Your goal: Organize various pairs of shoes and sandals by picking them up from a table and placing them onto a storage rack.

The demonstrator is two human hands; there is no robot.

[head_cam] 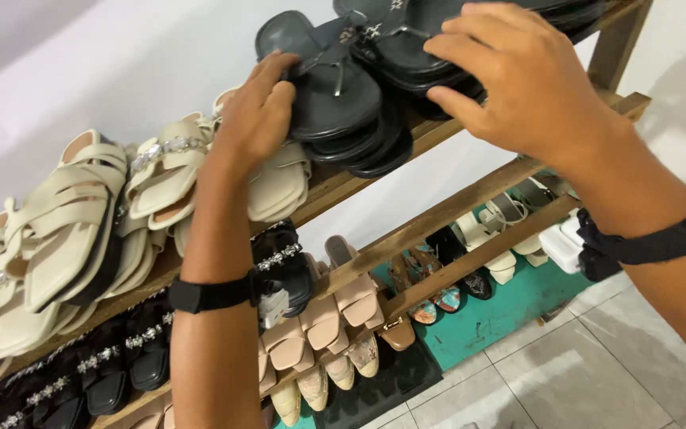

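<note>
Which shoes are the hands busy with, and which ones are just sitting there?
Busy with:
- black sandals on the top shelf, touched by the left hand
- black sandals under the right hand

Just sitting:
- cream sandals
- black jewelled sandals
- pink sandals
- wooden rack

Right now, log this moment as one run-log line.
left hand: gripping black sandals | right hand: fingers on upper black sandals | place: top shelf of wooden rack | beside: cream sandals

Two hands (256, 119), two wristbands (208, 294), one wooden rack (438, 214).
</note>
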